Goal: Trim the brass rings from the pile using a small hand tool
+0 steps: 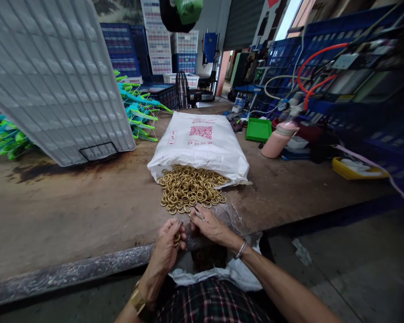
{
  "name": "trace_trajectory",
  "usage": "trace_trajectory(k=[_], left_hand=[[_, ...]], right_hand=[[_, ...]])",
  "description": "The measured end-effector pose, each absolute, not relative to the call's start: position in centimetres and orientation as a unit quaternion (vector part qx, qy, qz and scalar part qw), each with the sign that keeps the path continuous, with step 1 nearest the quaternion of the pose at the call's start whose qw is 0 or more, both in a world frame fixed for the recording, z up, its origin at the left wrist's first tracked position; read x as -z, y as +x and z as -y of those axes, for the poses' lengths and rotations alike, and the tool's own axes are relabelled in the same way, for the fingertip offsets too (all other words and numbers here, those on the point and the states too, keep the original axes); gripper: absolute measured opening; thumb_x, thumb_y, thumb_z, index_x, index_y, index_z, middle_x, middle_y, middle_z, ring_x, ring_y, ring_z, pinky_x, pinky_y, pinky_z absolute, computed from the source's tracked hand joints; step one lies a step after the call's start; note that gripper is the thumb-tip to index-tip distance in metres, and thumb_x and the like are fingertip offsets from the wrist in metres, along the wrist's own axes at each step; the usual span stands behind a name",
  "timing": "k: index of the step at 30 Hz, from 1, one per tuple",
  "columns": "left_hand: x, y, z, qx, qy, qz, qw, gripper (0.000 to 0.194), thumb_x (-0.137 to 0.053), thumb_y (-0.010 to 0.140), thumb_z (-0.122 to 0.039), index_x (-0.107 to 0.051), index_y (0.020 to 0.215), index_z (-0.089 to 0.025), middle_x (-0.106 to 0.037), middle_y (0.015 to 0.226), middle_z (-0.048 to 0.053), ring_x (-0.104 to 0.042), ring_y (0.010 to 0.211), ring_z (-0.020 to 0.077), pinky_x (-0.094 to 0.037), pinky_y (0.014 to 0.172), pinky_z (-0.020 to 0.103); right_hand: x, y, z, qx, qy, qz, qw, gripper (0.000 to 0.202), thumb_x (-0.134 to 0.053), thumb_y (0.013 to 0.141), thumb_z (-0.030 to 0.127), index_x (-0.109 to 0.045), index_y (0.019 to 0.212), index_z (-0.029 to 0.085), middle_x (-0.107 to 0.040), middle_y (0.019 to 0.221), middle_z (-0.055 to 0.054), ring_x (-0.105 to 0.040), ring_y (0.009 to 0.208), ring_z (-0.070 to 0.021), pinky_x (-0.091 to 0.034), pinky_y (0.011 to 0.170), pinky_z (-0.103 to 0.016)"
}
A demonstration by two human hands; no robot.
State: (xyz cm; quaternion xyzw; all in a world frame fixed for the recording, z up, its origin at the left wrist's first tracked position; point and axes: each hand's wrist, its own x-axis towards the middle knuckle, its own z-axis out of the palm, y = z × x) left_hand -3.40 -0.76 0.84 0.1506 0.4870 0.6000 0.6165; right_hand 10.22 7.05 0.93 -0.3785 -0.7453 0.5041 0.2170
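Note:
Brass-coloured rings (188,188) spill in a heap from the mouth of a white woven sack (175,134) lying on the table. My left hand (170,240) is closed around a few rings (177,238), just in front of the heap. Beside it, my right hand (210,228) is closed on a small metal tool (198,214) with a dark tip; its exact kind is too small to tell. The fingertips of both hands are close together at the table's front edge. Below them, an open white bag (245,271) lies at my lap, its contents dark and indistinct.
A stack of ribbed translucent trays (63,85) leans at the left, near green and blue plastic pieces (138,110). To the right on the table (87,202) stand a green tray (258,129), a pink bottle (279,140) and a yellow dish (357,169). Crates stand behind.

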Motion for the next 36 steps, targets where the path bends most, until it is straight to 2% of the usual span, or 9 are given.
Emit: trace_trajectory(k=[4, 7, 9, 14, 21, 24, 28, 32, 36], left_hand=[[-1.1, -3.0, 0.5, -0.557, 0.283, -0.555, 0.550, 0.042, -0.069, 0.064, -0.044, -0.057, 0.094, -0.017, -0.047, 0.046, -0.010, -0.036, 0.036, 0.0053, -0.028, 0.034, 0.016], [-1.1, -2.8, 0.3, -0.540, 0.325, -0.570, 0.527, 0.035, -0.066, 0.067, -0.044, -0.057, 0.085, -0.016, -0.042, 0.043, -0.010, -0.033, 0.035, 0.0046, -0.025, 0.037, 0.017], [-0.9, -2.7, 0.3, -0.545, 0.336, -0.568, 0.517, 0.031, -0.064, 0.068, -0.044, -0.056, 0.081, -0.016, -0.046, 0.046, -0.009, -0.035, 0.038, 0.0050, -0.026, 0.039, 0.017], [-0.1, -2.7, 0.6, -0.540, 0.373, -0.566, 0.498, 0.030, -0.061, 0.072, -0.042, -0.059, 0.087, -0.015, -0.058, 0.056, -0.003, -0.044, 0.046, 0.0083, -0.032, 0.045, 0.019], [-0.5, -2.5, 1.1, -0.558, 0.419, -0.593, 0.402, 0.021, -0.057, 0.076, -0.037, -0.061, 0.074, -0.017, -0.058, 0.059, -0.002, -0.051, 0.056, 0.0111, -0.040, 0.055, 0.021], [-0.3, -2.4, 1.1, -0.559, 0.399, -0.587, 0.429, 0.023, -0.058, 0.075, -0.040, -0.058, 0.074, -0.017, -0.053, 0.055, -0.004, -0.045, 0.049, 0.0091, -0.037, 0.050, 0.020], [0.1, -2.5, 1.2, -0.546, 0.351, -0.585, 0.486, 0.030, -0.060, 0.074, -0.045, -0.057, 0.079, -0.016, -0.050, 0.053, -0.006, -0.037, 0.041, 0.0059, -0.030, 0.042, 0.018], [-0.1, -2.6, 1.3, -0.543, 0.334, -0.576, 0.511, 0.034, -0.062, 0.071, -0.050, -0.055, 0.075, -0.016, -0.050, 0.053, -0.005, -0.035, 0.039, 0.0047, -0.027, 0.039, 0.017], [-0.6, -2.5, 1.5, -0.543, 0.318, -0.573, 0.525, 0.037, -0.064, 0.067, -0.052, -0.054, 0.073, -0.017, -0.051, 0.052, -0.005, -0.035, 0.039, 0.0043, -0.025, 0.038, 0.017]], right_hand=[[-1.2, 10.6, -6.4, -0.583, -0.357, 0.699, 0.209, 0.031, -0.042, 0.088, 0.041, -0.046, 0.067, 0.019, -0.048, 0.057, 0.004, -0.040, 0.051, -0.0084, -0.033, 0.053, -0.021], [-1.1, 10.5, -6.2, -0.625, -0.352, 0.663, 0.214, 0.034, -0.045, 0.084, 0.046, -0.043, 0.064, 0.019, -0.043, 0.053, 0.006, -0.034, 0.047, -0.0067, -0.028, 0.048, -0.020], [-1.2, 10.5, -6.0, -0.646, -0.352, 0.645, 0.208, 0.035, -0.046, 0.083, 0.047, -0.043, 0.063, 0.019, -0.041, 0.052, 0.007, -0.031, 0.046, -0.0060, -0.026, 0.046, -0.020], [-1.4, 10.2, -5.6, -0.661, -0.347, 0.637, 0.190, 0.034, -0.048, 0.082, 0.043, -0.044, 0.060, 0.018, -0.040, 0.052, 0.006, -0.030, 0.046, -0.0049, -0.024, 0.044, -0.019], [-1.3, 9.6, -5.2, -0.714, -0.400, 0.541, 0.198, 0.024, -0.048, 0.078, 0.041, -0.043, 0.068, 0.020, -0.042, 0.048, 0.009, -0.024, 0.034, -0.0035, -0.016, 0.035, -0.019], [-1.2, 9.3, -5.2, -0.718, -0.416, 0.514, 0.217, 0.018, -0.049, 0.075, 0.037, -0.042, 0.071, 0.021, -0.044, 0.049, 0.010, -0.023, 0.033, -0.0038, -0.016, 0.035, -0.019], [-1.1, 9.1, -5.2, -0.666, -0.432, 0.561, 0.237, 0.014, -0.048, 0.074, 0.031, -0.044, 0.068, 0.019, -0.045, 0.051, 0.008, -0.030, 0.040, -0.0043, -0.022, 0.040, -0.018], [-1.1, 9.0, -5.2, -0.612, -0.437, 0.609, 0.253, 0.014, -0.047, 0.074, 0.029, -0.046, 0.066, 0.018, -0.047, 0.053, 0.006, -0.040, 0.049, -0.0068, -0.030, 0.048, -0.019], [-1.3, 9.0, -5.2, -0.588, -0.442, 0.626, 0.258, 0.014, -0.048, 0.075, 0.030, -0.049, 0.066, 0.018, -0.048, 0.055, 0.006, -0.042, 0.053, -0.0081, -0.032, 0.051, -0.020]])
